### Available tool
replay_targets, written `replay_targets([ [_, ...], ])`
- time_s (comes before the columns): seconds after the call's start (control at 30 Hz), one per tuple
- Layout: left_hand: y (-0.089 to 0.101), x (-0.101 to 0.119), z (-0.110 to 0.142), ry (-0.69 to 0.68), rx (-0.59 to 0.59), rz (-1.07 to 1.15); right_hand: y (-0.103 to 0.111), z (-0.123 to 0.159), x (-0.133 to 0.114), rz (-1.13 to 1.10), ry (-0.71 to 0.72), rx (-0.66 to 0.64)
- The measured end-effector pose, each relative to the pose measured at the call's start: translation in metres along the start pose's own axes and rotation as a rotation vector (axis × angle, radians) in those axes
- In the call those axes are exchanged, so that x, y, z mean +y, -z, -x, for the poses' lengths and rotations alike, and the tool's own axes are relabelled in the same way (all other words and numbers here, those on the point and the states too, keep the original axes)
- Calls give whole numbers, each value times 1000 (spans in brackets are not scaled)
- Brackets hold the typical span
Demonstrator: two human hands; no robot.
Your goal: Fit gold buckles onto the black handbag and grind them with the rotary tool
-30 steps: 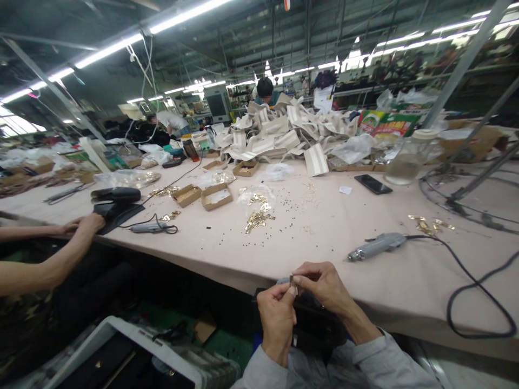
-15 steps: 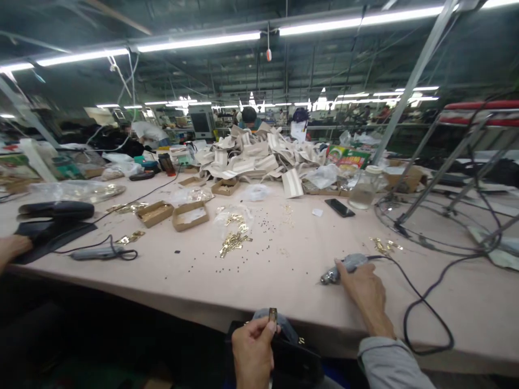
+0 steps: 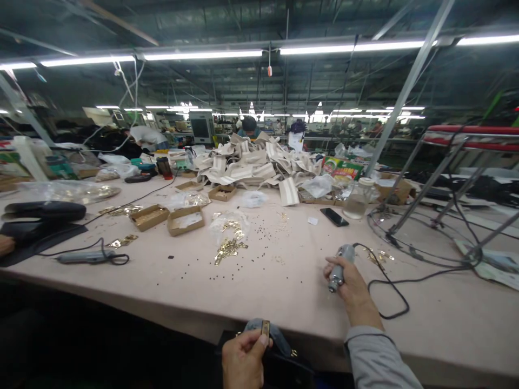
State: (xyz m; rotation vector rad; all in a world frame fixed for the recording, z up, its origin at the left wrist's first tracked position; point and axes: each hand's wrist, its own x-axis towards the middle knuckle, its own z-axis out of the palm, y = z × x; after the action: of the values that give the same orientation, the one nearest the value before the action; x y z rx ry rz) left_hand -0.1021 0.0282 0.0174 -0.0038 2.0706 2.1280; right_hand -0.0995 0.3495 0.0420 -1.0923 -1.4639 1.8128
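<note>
Between the thumb and fingers of my left hand (image 3: 244, 357) is a small gold-coloured metal plate (image 3: 265, 328), held upright at the table's front edge. Below and behind that hand is a dark bag (image 3: 286, 368) with small gold fittings; much of it is in shadow. My right hand (image 3: 349, 278) is wrapped round a grey corded electric screwdriver (image 3: 337, 275) just above the table, its tip pointing down towards me. Tiny dark screws (image 3: 233, 276) lie scattered on the tabletop, near a pile of gold metal plates (image 3: 227, 249).
Small cardboard boxes (image 3: 185, 222) stand left of centre. A second grey screwdriver (image 3: 85, 257) lies at left, near another person's hand (image 3: 5, 245). A phone (image 3: 334, 217), a jar (image 3: 358, 200) and an upturned stool (image 3: 440, 189) are at right. Pale fabric pieces (image 3: 251, 162) are heaped behind.
My right hand has lifted the screwdriver and turned it from pointing left to pointing down towards me. My left hand still holds the metal plate. The view has tilted slightly up.
</note>
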Motion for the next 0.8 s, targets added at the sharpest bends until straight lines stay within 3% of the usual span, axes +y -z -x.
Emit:
replay_targets([
  [0.13, 2, -5, -2, -1, -43, 33, -5, -7, -1, -308, -72, -142],
  [0.3, 6, -7, -3, 9, -73, -30, -17, -16, 3, -524, -121, -227],
  [0.57, 5, -16, -7, 3, -100, 19, -51, -32, 19, -731, -138, -185],
  [0.8, 1, -18, -11, 17, -99, 50, -61, -40, 30, -846, -171, -174],
])
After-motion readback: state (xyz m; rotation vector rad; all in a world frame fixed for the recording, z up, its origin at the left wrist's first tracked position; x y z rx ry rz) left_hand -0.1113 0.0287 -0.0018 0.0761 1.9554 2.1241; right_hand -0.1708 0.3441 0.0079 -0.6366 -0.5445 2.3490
